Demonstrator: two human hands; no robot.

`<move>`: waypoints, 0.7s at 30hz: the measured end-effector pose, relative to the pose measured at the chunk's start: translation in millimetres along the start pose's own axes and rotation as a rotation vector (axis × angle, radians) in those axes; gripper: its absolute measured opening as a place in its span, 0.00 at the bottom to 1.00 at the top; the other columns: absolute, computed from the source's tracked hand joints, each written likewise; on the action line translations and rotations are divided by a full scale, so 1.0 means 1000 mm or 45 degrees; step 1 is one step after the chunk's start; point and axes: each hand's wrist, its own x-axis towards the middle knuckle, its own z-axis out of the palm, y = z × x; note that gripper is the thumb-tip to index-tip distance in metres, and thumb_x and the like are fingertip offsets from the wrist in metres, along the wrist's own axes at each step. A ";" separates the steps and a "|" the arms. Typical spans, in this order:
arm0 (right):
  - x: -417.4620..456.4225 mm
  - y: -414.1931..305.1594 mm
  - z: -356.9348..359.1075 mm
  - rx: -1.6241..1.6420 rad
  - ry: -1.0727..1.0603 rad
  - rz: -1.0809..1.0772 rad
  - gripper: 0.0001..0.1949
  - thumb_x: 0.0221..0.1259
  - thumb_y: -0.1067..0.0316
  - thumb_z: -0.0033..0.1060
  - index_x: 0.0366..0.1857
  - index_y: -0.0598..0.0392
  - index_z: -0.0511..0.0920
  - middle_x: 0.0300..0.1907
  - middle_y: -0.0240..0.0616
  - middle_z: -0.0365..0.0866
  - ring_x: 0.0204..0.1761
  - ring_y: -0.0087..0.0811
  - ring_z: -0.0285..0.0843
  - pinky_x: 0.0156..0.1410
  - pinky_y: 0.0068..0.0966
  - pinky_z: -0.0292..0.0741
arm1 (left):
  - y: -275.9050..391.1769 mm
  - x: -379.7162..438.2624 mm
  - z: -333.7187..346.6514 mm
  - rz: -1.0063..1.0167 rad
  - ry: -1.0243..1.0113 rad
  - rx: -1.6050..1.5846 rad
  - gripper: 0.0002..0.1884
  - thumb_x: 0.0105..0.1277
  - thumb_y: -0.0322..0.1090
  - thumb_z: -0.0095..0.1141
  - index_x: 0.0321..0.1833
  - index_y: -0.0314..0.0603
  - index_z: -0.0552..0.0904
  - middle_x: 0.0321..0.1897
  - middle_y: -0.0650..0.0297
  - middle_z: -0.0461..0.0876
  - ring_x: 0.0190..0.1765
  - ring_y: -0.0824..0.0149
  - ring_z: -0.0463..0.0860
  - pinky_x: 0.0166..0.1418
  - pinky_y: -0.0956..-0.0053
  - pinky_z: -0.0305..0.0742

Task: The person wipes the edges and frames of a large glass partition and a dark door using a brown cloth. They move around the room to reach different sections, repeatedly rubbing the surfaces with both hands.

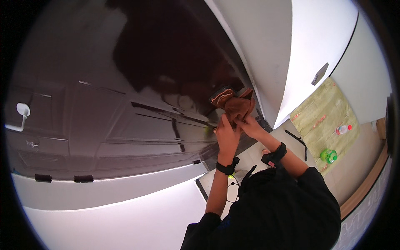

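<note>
My left hand [227, 134] and my right hand [251, 127] are close together, both gripping a brown cloth [239, 107]. The cloth is bunched and folded, its loose part rising above my fingers. Behind it stands a dark, glossy panelled door [118, 122] that mirrors light and dark shapes. Whether the cloth touches the door surface, I cannot tell. Some of my fingertips are hidden in its folds.
White walls [262, 37] flank the door. Dark hinges [83, 179] run along its lower edge, and a white fixture [23, 112] shows at far left. On the right, a small table [315, 125] holds a green-capped bottle [328, 156] and a red-capped bottle [343, 129].
</note>
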 end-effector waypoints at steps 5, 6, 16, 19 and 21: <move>0.003 0.006 -0.003 0.504 -0.098 0.218 0.27 0.79 0.69 0.63 0.76 0.57 0.67 0.71 0.36 0.77 0.70 0.31 0.76 0.74 0.31 0.75 | -0.001 0.004 -0.004 -0.131 -0.077 -0.043 0.29 0.63 0.28 0.73 0.64 0.32 0.72 0.49 0.41 0.85 0.54 0.36 0.85 0.56 0.48 0.79; 0.002 0.010 -0.001 0.577 -0.055 0.189 0.27 0.78 0.70 0.63 0.76 0.57 0.67 0.71 0.37 0.77 0.70 0.31 0.77 0.73 0.31 0.76 | -0.002 0.003 -0.001 -0.158 -0.089 -0.037 0.29 0.63 0.27 0.72 0.64 0.32 0.72 0.50 0.42 0.85 0.56 0.36 0.85 0.58 0.48 0.78; -0.026 0.031 0.011 0.636 0.085 -0.026 0.28 0.78 0.70 0.61 0.79 0.56 0.67 0.71 0.37 0.76 0.71 0.28 0.76 0.74 0.29 0.75 | 0.009 -0.025 0.017 0.123 0.308 0.019 0.23 0.60 0.17 0.65 0.60 0.36 0.81 0.62 0.45 0.81 0.61 0.38 0.82 0.64 0.48 0.79; -0.047 0.036 0.004 0.533 0.216 0.075 0.28 0.79 0.67 0.61 0.79 0.57 0.67 0.72 0.38 0.74 0.70 0.28 0.74 0.73 0.29 0.76 | 0.013 -0.043 0.029 0.075 0.248 -0.074 0.21 0.62 0.19 0.63 0.60 0.38 0.80 0.64 0.47 0.84 0.68 0.41 0.79 0.70 0.50 0.77; -0.062 0.039 -0.009 0.392 0.235 0.171 0.28 0.80 0.64 0.59 0.79 0.58 0.66 0.74 0.37 0.72 0.71 0.29 0.71 0.75 0.30 0.74 | 0.016 -0.065 0.039 0.014 0.194 -0.093 0.23 0.63 0.20 0.63 0.62 0.38 0.81 0.66 0.46 0.83 0.68 0.41 0.80 0.70 0.49 0.78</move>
